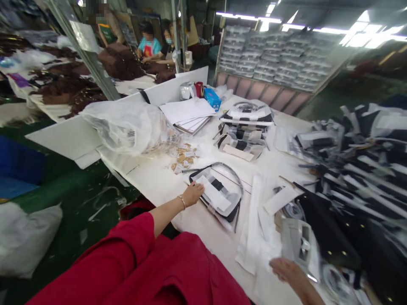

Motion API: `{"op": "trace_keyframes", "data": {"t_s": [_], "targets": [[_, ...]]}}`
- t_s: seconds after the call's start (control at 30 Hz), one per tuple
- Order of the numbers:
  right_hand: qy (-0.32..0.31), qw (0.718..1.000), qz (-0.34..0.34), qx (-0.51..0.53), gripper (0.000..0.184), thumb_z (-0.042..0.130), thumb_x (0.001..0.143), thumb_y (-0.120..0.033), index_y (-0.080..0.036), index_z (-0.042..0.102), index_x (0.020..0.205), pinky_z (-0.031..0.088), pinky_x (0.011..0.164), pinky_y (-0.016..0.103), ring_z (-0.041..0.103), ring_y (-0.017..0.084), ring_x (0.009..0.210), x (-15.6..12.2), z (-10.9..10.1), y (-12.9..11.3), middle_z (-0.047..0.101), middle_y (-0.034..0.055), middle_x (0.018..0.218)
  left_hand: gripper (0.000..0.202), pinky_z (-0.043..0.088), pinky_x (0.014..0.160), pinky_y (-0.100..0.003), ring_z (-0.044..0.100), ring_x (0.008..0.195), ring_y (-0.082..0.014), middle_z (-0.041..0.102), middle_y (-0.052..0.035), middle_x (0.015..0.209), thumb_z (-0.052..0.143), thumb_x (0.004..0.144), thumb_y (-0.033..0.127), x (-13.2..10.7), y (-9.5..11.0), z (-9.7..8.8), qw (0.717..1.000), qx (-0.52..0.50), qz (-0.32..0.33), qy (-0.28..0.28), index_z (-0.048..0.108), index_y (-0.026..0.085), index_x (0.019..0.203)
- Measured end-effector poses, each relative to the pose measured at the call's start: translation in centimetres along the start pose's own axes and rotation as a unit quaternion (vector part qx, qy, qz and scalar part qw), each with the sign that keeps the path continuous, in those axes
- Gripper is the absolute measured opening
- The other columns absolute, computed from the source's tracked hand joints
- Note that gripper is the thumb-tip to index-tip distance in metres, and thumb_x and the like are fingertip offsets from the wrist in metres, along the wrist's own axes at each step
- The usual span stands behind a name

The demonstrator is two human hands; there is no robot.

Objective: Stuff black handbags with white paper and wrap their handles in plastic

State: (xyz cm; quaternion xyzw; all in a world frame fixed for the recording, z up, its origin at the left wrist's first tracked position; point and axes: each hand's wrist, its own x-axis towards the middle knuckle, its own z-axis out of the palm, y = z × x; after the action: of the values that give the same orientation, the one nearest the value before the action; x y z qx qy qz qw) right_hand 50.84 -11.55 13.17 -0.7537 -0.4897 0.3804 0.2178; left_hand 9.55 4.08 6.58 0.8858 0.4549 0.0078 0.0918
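A black handbag (218, 191) lies flat on the white table, wrapped partly in clear and white covering, with a dark strap looping over its far side. My left hand (193, 194), wearing a bracelet, is closed on the bag's left edge beside a white paper strip; some fingers are hidden. Off to the lower right, my right hand (286, 269) is smeared by motion, so its fingers do not show clearly. Nearest to it are white paper strips (249, 239) and a pale grey wrapped bag (300, 243).
Small tan tags (184, 157) lie beyond the bag, beside a large clear plastic bag (127, 127). Further back are white sheets (187, 112), a blue box (212, 99) and stacked wrapped bags (243, 135). Black bags (330, 237) crowd the right. Co-workers sit behind a metal post (85, 55).
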Motion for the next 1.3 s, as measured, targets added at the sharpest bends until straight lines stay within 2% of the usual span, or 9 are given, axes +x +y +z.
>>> {"op": "trace_keyframes", "data": {"t_s": [0.07, 0.2, 0.37, 0.5, 0.67, 0.97, 1.13, 1.23, 1.3], "targets": [[-0.154, 0.987, -0.030, 0.015, 0.034, 0.063, 0.061, -0.055, -0.021, 0.068, 0.058, 0.050, 0.057, 0.032, 0.059, 0.018, 0.057, 2.6, 2.0, -5.9, 0.065, 0.0043, 0.060, 0.045, 0.027, 0.111, -0.049, 0.047, 0.128, -0.0267, 0.054, -0.0159, 0.135, 0.044, 0.086, 0.008, -0.1, 0.1, 0.1, 1.000, -0.001, 0.000, 0.006, 0.047, 0.013, 0.131], [-0.267, 0.958, -0.103, 0.019, 0.029, 0.064, 0.069, -0.047, -0.018, 0.067, 0.068, 0.046, 0.065, 0.027, 0.057, 0.014, 0.065, 8.1, 7.4, -17.8, 0.065, 0.0011, 0.067, 0.041, 0.027, 0.111, -0.050, 0.048, 0.127, -0.0265, 0.055, -0.0162, 0.133, 0.041, 0.089, 0.009, -0.3, 0.2, 0.1, 1.000, -0.006, -0.001, 0.020, 0.049, 0.012, 0.130], [-0.336, 0.927, -0.140, -0.093, 0.024, 0.065, 0.070, -0.039, -0.016, 0.065, 0.067, 0.038, 0.054, 0.022, 0.048, 0.010, 0.054, 13.5, 14.0, -24.5, 0.061, -0.0017, 0.059, 0.036, 0.027, 0.112, -0.051, 0.049, 0.124, -0.0276, 0.056, -0.0176, 0.129, 0.039, 0.093, 0.013, -0.3, 0.1, 0.0, 0.999, -0.019, -0.027, 0.041, 0.052, 0.010, 0.127], [-0.337, 0.882, -0.179, -0.277, 0.022, 0.063, 0.075, -0.037, -0.016, 0.068, 0.070, 0.034, 0.049, 0.021, 0.047, 0.009, 0.050, 16.7, 18.1, -25.9, 0.061, -0.0025, 0.056, 0.034, 0.028, 0.111, -0.052, 0.048, 0.124, -0.0288, 0.058, -0.0157, 0.124, 0.041, 0.094, 0.015, -0.3, -0.2, 0.4, 0.998, -0.035, -0.030, 0.048, 0.055, 0.013, 0.125], [-0.295, 0.832, -0.215, -0.418, 0.011, 0.072, 0.069, -0.029, -0.018, 0.071, 0.071, 0.044, 0.065, 0.025, 0.064, 0.018, 0.075, 19.6, 22.0, -26.3, 0.072, 0.0044, 0.076, 0.035, 0.025, 0.112, -0.054, 0.047, 0.126, -0.0286, 0.060, -0.0139, 0.122, 0.039, 0.095, 0.013, -0.2, -0.6, 0.8, 0.997, -0.055, -0.028, 0.050, 0.055, 0.013, 0.126], [-0.229, 0.780, -0.284, -0.509, 0.031, 0.085, 0.063, -0.035, -0.016, 0.071, 0.084, 0.037, 0.099, 0.040, 0.061, 0.031, 0.108, 21.4, 23.9, -26.6, 0.072, 0.0141, 0.102, 0.034, 0.026, 0.113, -0.054, 0.048, 0.124, -0.0285, 0.060, -0.0135, 0.118, 0.039, 0.095, 0.013, 0.0, -1.2, 0.6, 0.997, -0.068, -0.016, 0.035, 0.054, 0.014, 0.126], [-0.149, 0.803, -0.275, -0.508, 0.046, 0.075, 0.075, -0.045, -0.014, 0.065, 0.106, 0.037, 0.097, 0.043, 0.057, 0.033, 0.111, 23.3, 19.7, -24.8, 0.067, 0.0175, 0.114, 0.036, 0.025, 0.115, -0.053, 0.048, 0.125, -0.0284, 0.060, -0.0138, 0.119, 0.040, 0.095, 0.015, -0.1, -1.5, 0.5, 0.997, -0.066, -0.006, 0.034, 0.053, 0.014, 0.128], [-0.050, 0.871, -0.221, -0.436, 0.047, 0.058, 0.088, -0.049, -0.015, 0.059, 0.119, 0.040, 0.095, 0.040, 0.057, 0.029, 0.112, 24.3, 18.3, -22.7, 0.064, 0.0153, 0.122, 0.038, 0.025, 0.115, -0.053, 0.047, 0.126, -0.0283, 0.059, -0.0147, 0.121, 0.041, 0.093, 0.013, -0.3, -1.7, 0.4, 0.997, -0.073, 0.000, 0.029, 0.051, 0.013, 0.129], [0.008, 0.906, -0.224, -0.358, 0.054, 0.047, 0.092, -0.051, -0.013, 0.051, 0.130, 0.039, 0.098, 0.039, 0.055, 0.029, 0.117, 24.3, 19.2, -21.8, 0.061, 0.0161, 0.128, 0.039, 0.025, 0.115, -0.053, 0.046, 0.127, -0.0280, 0.059, -0.0147, 0.122, 0.041, 0.092, 0.012, -0.4, -1.7, 0.3, 0.997, -0.074, 0.000, 0.027, 0.050, 0.013, 0.130]]}}
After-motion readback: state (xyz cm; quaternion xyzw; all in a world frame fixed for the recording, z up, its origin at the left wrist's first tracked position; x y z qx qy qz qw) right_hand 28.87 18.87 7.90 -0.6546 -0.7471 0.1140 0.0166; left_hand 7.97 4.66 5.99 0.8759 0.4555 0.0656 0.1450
